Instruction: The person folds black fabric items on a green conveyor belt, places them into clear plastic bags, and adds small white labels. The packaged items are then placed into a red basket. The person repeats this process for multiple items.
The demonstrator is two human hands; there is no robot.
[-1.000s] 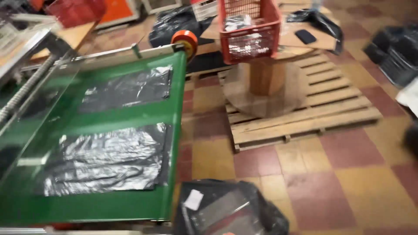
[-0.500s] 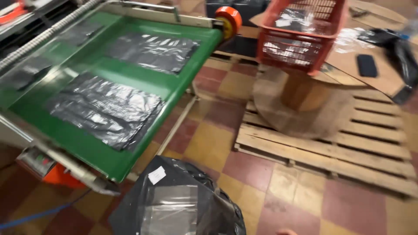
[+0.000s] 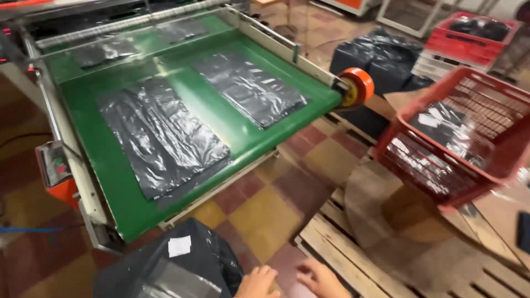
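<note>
both hands have come into view at the bottom edge since half a second ago. the left hand (image 3: 258, 282) and right hand (image 3: 320, 280) are seen released, fingers loose, holding nothing. beside the left hand a black bag (image 3: 171, 267) sits on the floor below the green belt (image 3: 116, 182); its long axis cannot be told.

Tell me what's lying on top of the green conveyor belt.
On the green conveyor belt lie flat black plastic bags: a large near stack, a second stack, and more at the far end. The belt beneath each bag is covered, and how many bags each stack holds cannot be seen.
</note>
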